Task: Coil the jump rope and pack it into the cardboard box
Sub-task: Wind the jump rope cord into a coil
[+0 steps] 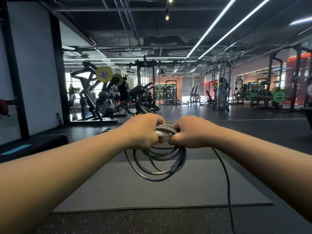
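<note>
A dark grey jump rope hangs in several loops below my two hands, held out at chest height. My left hand is closed around the top of the bundle, where a pale handle end shows between the fingers. My right hand grips the same bundle right beside it, knuckles facing the left hand. One loose strand runs from under my right hand down toward the floor at the bottom right. No cardboard box is in view.
A grey exercise mat lies on the dark speckled floor below the hands. A low black step platform sits at the left. Weight machines and racks fill the far gym; people stand near the machines at the back left.
</note>
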A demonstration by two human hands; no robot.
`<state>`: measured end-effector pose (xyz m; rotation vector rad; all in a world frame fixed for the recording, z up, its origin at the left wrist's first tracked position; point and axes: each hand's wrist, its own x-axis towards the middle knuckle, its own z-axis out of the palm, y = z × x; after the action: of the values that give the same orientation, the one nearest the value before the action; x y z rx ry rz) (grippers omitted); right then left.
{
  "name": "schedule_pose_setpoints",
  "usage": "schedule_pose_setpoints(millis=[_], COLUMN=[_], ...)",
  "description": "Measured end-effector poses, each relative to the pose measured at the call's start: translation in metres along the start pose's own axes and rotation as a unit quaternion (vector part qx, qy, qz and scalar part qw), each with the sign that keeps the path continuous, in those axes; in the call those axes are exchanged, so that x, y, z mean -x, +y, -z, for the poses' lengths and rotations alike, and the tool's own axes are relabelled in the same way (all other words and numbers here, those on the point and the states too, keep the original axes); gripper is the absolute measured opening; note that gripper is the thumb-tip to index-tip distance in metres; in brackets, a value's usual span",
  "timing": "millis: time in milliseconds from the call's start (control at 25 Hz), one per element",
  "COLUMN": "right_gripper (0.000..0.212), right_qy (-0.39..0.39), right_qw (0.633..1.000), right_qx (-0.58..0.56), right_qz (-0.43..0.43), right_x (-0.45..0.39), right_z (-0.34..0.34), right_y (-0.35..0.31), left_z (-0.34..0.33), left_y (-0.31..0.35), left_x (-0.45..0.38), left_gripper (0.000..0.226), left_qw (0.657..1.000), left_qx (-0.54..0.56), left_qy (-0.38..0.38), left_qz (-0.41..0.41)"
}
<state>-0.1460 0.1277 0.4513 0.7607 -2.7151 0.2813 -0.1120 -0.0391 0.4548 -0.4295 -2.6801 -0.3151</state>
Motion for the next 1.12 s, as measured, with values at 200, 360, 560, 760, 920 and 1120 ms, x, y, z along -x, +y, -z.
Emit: schedule_pose_setpoints(millis=[200, 360, 560, 760, 920, 1120], right_gripper=[0.032, 0.04, 0.056, 0.063, 0.051, 0.033], right_qy=[0.017, -0.045, -0.101, -0.063, 0.008, 0.038], right_qw=[0.996, 0.995, 0.989, 0.986, 0.923, 0.784], right_qx=[0.075, 0.0, -0.054, -0.152, -0.385, -0.619], right_qz=[0.036, 0.088, 0.09, 0.024, 0.005, 0.016], right_x=[0.002, 0.004, 0.004, 0.006, 0.004, 0.001], right_z=[-0.004, -0.007, 0.007, 0.012, -0.007, -0.047], right_y=[0.004, 0.008, 0.019, 0.057, 0.059, 0.028], left_z=[-0.003, -0.004, 0.01, 0.02, 0.006, -0.012], left_y=[-0.011, -0.019, -0.033, -0.07, -0.067, -0.031], left_x=[0.006, 0.005, 0.009, 0.028, 0.041, 0.024], left_gripper=[0.026, 0.025, 0.039, 0.035, 0.044, 0.027], left_qw=[0.959, 0.981, 0.972, 0.959, 0.86, 0.63], left_qx=[0.261, 0.131, -0.03, 0.132, 0.498, 0.756], left_qy=[-0.107, -0.141, -0.225, -0.248, -0.06, 0.128], left_qz=[0.006, -0.022, -0.052, 0.026, 0.095, 0.123])
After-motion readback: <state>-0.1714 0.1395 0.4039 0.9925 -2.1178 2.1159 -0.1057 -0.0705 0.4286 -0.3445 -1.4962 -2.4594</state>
